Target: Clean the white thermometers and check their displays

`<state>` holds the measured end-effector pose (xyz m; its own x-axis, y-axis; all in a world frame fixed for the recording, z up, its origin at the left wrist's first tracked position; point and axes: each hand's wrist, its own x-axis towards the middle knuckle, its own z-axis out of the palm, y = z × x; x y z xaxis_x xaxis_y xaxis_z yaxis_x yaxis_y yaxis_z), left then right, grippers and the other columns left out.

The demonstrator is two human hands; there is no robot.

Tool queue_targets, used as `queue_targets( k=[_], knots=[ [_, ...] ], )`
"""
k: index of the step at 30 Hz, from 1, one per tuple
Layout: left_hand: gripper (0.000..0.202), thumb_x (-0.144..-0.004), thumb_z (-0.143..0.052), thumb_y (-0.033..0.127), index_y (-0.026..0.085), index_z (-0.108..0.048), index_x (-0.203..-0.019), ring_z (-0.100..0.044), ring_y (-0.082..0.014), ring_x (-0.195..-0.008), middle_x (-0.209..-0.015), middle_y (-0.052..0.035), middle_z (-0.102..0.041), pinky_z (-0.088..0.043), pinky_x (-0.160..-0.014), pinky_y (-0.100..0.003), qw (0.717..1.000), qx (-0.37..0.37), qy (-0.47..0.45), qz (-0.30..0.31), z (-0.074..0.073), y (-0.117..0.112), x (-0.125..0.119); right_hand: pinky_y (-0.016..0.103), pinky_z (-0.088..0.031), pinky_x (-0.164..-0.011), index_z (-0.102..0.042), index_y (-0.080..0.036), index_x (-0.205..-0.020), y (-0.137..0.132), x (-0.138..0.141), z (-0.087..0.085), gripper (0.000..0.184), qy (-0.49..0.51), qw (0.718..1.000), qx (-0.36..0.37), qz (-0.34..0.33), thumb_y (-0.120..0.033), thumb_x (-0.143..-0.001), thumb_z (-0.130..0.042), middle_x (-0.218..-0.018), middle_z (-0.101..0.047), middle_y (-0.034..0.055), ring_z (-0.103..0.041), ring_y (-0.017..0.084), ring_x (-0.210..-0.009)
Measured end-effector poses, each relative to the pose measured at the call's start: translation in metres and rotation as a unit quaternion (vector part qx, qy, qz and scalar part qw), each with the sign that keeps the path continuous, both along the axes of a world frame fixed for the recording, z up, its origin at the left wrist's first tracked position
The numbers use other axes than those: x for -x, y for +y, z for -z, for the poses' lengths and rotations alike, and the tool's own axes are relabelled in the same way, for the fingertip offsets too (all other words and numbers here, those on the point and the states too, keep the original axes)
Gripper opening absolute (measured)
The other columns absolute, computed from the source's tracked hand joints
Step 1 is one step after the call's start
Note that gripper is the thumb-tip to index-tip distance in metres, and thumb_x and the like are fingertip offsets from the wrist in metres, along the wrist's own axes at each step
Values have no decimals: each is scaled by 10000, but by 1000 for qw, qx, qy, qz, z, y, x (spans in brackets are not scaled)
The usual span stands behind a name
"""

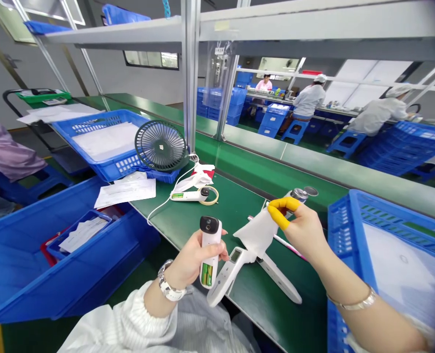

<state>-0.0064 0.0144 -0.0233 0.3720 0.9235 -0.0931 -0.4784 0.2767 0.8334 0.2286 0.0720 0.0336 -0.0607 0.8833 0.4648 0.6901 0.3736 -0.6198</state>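
My left hand [198, 255] is closed round a white handheld device with a black lensed head, which looks like an infrared thermometer [210, 252]. Green batteries show in its uncovered compartment. Yellow finger cots cover fingertips of my right hand [298, 223], which pinches the top of a white cloth [257, 233]. The cloth hangs down over the table. Beneath its lower edge lies a similar white device with a small screen [226, 277], close to my left fingers. Another long white device [279, 279] rests to its right, one end hidden by the cloth.
A metal-topped container [298, 194] with a raised lid stands behind my right hand. Further back lie a tape roll [213, 197], another white device [188, 196] and a dark fan [161, 146]. Blue crates [338, 235] flank the green table [188, 220]. Co-workers sit beyond.
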Motion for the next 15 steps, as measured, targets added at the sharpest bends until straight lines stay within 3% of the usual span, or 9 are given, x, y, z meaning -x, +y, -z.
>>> queue_targets(
  k=[3,5,6,7,9,11,15],
  knots=[
    [340,-677,-722,283,162,-571,-956,-592,-138,-654,-683,13,-589,-463,-679,-287,999,-13,31,0,-2,-2,1,313,-466,-627,-654,-192,-777,1,1,0,105,5,1000,0,-1,-270,-728,-603,-736,-633,33,-531,166,-642],
    [257,-669,-708,215,163,-604,-898,-586,-145,-670,-699,7,-604,-448,-672,-278,990,-68,126,15,-6,-7,-1,313,-465,-625,-654,-190,-775,2,0,0,104,10,1000,-1,-2,-264,-726,-599,-739,-638,34,-534,165,-641],
    [225,-665,-684,166,169,-622,-881,-586,-154,-697,-732,0,-621,-442,-682,-281,971,-119,204,26,-8,-11,-3,314,-465,-625,-653,-189,-774,3,0,0,103,13,1000,-3,-3,-260,-726,-596,-740,-640,35,-536,165,-642],
    [227,-660,-648,125,179,-635,-880,-587,-168,-738,-784,-8,-638,-440,-707,-293,938,-181,293,39,-10,-16,-6,314,-466,-623,-653,-188,-774,4,0,0,104,16,1000,-5,-3,-255,-724,-592,-740,-642,35,-538,165,-641],
    [317,-649,-566,79,216,-637,-926,-583,-208,-876,-944,-18,-652,-435,-791,-338,842,-293,449,60,-13,-26,-14,315,-467,-620,-652,-186,-769,6,-1,0,104,23,1000,-12,-5,-247,-720,-585,-732,-643,36,-537,164,-634],
    [363,-657,-502,78,239,-614,-963,-542,-249,-1036,-1128,-36,-608,-436,-835,-382,766,-347,536,78,-13,-35,-22,314,-468,-613,-650,-185,-759,7,-2,1,100,27,999,-20,-6,-240,-718,-577,-723,-641,35,-533,161,-622],
    [435,-641,-410,35,217,-566,-1003,-417,-281,-1251,-1390,-73,-432,-451,-867,-409,673,-378,626,112,-3,-35,-33,301,-472,-611,-646,-187,-743,7,-3,0,94,24,999,-34,-8,-214,-721,-559,-725,-641,32,-537,152,-617]
  ],
)
